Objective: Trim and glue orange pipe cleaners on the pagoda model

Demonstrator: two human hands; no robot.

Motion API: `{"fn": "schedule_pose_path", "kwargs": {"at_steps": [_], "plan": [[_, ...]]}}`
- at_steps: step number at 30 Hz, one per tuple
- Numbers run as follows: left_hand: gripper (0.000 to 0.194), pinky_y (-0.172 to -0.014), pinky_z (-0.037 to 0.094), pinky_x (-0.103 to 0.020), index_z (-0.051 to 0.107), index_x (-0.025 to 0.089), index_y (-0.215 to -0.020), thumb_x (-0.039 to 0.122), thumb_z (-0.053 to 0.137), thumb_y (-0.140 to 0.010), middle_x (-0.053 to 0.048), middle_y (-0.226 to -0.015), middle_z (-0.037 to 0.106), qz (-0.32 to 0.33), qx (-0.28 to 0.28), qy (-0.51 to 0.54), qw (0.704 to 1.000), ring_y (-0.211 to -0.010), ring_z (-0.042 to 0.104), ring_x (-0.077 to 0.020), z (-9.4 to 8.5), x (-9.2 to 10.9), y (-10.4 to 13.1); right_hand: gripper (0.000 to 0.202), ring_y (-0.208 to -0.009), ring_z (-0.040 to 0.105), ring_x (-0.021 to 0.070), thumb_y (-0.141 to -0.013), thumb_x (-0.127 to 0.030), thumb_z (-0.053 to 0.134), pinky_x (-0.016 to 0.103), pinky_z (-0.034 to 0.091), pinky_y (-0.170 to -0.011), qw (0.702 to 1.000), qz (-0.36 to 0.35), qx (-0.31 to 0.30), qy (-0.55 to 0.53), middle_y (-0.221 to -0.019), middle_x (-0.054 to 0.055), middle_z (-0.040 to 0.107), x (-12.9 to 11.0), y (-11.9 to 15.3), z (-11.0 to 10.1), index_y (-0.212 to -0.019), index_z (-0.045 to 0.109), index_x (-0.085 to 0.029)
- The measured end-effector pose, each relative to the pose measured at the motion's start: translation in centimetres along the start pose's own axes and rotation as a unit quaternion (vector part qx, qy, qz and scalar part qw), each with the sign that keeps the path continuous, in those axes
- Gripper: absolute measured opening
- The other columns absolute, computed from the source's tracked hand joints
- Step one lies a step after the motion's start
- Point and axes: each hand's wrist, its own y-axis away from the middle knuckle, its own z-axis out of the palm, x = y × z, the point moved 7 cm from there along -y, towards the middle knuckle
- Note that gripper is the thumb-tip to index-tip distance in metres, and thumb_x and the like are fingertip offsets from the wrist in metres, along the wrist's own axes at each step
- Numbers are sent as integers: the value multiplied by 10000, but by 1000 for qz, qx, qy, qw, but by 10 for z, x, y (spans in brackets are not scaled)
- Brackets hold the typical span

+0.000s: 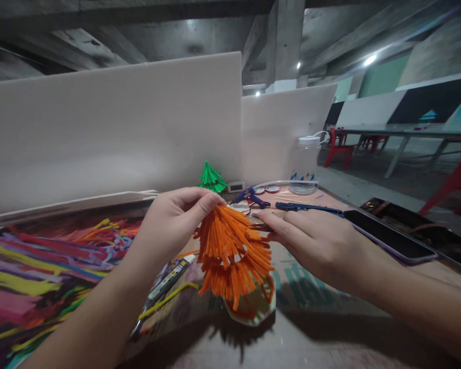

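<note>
An orange pipe-cleaner tree (pixel 230 246) with layered, hanging fringes stands tilted over a pale cardboard base (pixel 255 307). At its top, my left hand (pixel 180 218) pinches the tip between thumb and fingers. My right hand (pixel 311 238) is closed at the tree's right side, palm down. A slim dark tool (pixel 262 226) pokes out from its fingers towards the orange fringe; most of it is hidden, so its kind is unclear. Behind the tree is a smaller green pipe-cleaner tree (pixel 211 178).
Loose coloured pipe cleaners (pixel 61 261) heap up on the left, beside a utility knife (pixel 171 279) and a yellow pipe cleaner (pixel 169 300). A blue glue gun (pixel 248 196), a clear bottle (pixel 305 166) and a phone (pixel 388 236) lie beyond or right. White panels (pixel 111 133) stand behind.
</note>
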Motion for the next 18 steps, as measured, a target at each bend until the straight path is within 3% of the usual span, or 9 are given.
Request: {"fn": "schedule_pose_path", "kwargs": {"at_steps": [7, 12, 15, 18], "plan": [[412, -498, 469, -209, 777, 173, -871, 566, 658, -837, -58, -790, 748, 3, -1, 0, 1000, -618, 627, -148, 0, 1, 0, 373, -816, 678, 223, -970, -117, 527, 332, 487, -668, 1000, -6, 6, 13, -999, 109, 747, 1, 2, 0, -1342, 549, -98], [397, -483, 454, -201, 774, 176, -866, 554, 653, -847, -49, -757, 733, 4, -8, 10, 1000, -579, 593, -128, 2, 1, 0, 368, -835, 674, 220, -973, -86, 482, 325, 479, -688, 1000, -8, 5, 12, -982, 117, 743, 0, 0, -1, -1333, 557, -84], [390, -476, 450, -193, 775, 180, -865, 551, 655, -848, -42, -739, 724, 4, -8, 9, 1000, -564, 578, -116, 2, 1, 0, 355, -723, 654, 211, -972, -94, 482, 323, 462, -609, 1000, -10, 13, 12, -870, 88, 731, -1, 1, -1, -1316, 568, -90], [397, -514, 495, -204, 776, 177, -866, 556, 660, -841, -51, -766, 737, -2, -1, 9, 1000, -607, 620, -135, 0, -1, -1, 387, -796, 682, 218, -968, -148, 533, 328, 510, -666, 1000, 20, 6, -14, -976, 101, 745, 2, 2, 2, -1354, 552, -129]]}}
